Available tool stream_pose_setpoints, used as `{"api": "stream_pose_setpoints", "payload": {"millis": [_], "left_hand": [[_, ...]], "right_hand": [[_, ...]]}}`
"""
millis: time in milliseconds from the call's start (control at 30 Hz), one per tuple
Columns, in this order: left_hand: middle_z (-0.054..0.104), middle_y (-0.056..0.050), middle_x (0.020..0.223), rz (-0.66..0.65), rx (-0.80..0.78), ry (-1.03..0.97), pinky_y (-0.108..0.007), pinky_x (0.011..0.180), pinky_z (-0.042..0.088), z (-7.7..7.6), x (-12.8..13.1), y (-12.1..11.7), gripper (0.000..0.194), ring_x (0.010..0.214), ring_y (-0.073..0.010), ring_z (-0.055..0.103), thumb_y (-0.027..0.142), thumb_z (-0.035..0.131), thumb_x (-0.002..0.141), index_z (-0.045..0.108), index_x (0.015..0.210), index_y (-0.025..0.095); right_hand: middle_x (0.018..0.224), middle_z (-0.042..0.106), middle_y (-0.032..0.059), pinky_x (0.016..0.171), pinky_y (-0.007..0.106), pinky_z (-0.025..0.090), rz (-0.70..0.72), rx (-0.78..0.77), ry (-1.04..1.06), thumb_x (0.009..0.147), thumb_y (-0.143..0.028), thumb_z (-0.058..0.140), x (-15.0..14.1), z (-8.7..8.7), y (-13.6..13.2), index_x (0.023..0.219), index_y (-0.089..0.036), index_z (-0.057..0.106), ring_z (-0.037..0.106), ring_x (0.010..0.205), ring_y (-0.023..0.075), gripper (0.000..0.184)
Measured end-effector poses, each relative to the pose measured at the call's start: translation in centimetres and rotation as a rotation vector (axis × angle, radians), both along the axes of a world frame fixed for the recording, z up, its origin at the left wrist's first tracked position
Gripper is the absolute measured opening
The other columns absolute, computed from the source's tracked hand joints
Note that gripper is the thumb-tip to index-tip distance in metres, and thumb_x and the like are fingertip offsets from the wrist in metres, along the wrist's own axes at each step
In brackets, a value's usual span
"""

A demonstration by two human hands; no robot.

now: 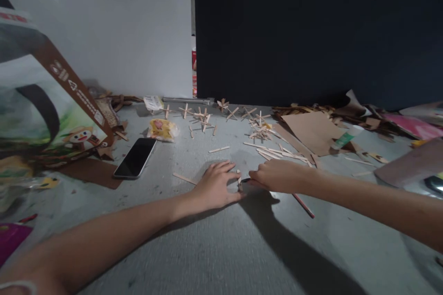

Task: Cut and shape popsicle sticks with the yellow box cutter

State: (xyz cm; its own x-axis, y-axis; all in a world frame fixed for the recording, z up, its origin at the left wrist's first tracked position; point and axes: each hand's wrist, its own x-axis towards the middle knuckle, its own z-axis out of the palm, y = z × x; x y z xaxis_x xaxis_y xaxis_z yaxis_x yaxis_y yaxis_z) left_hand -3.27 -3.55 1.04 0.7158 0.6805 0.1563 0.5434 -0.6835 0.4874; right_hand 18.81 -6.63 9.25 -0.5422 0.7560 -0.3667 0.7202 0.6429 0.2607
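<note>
My left hand [218, 184] rests low over the grey surface, its thumb and forefinger at the two ends of a short wooden craft stick [239, 179]. From the right, my right hand [272, 175] is closed around a slim dark tool [245, 179]; its tip meets or nearly meets that stick, and most of it is hidden in the fist. I cannot tell its kind. Another craft stick [184, 178] lies partly under my left hand. A red pencil-like rod [303, 206] lies below my right wrist.
Crossed-stick pieces [204, 119] and a pile of loose sticks [277, 151] lie farther back. A phone [135, 159], a yellow wrapped packet [162, 130] and a printed box [51, 106] stand left. Cardboard [311, 131] and a glue stick [348, 137] are right, before a dark panel [311, 32].
</note>
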Motion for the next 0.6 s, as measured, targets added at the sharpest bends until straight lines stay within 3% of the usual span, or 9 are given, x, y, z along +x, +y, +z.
{"api": "stream_pose_setpoints", "payload": {"millis": [300,433,600], "left_hand": [[0.059,-0.011,0.160,-0.012,0.006,-0.050,-0.061,0.123,0.038,-0.8,0.0,0.5,0.058,0.152,-0.0403,0.049,0.064,0.083,0.083,0.078,0.130,0.029],[0.059,-0.014,0.160,-0.037,0.013,-0.063,-0.060,0.125,0.036,-1.1,-0.2,0.7,0.062,0.152,-0.0406,0.049,0.067,0.080,0.086,0.077,0.132,0.026],[0.057,-0.017,0.161,-0.056,0.034,-0.050,-0.058,0.126,0.036,-0.7,-0.2,0.5,0.062,0.151,-0.0398,0.050,0.064,0.081,0.087,0.076,0.132,0.022]], "right_hand": [[0.097,0.081,0.0190,0.067,0.033,0.053,0.029,-0.138,-0.173,0.112,-0.035,0.054,-3.0,2.4,2.7,0.112,-0.012,0.083,0.080,0.086,0.0302,0.037],[0.097,0.081,0.0177,0.069,0.035,0.055,-0.008,-0.184,-0.189,0.110,-0.037,0.057,-4.1,2.7,3.4,0.109,-0.014,0.083,0.079,0.088,0.0308,0.035],[0.096,0.079,0.0201,0.069,0.039,0.055,-0.062,-0.199,-0.158,0.107,-0.027,0.058,-5.0,2.8,3.1,0.106,-0.011,0.082,0.079,0.089,0.0354,0.029]]}}
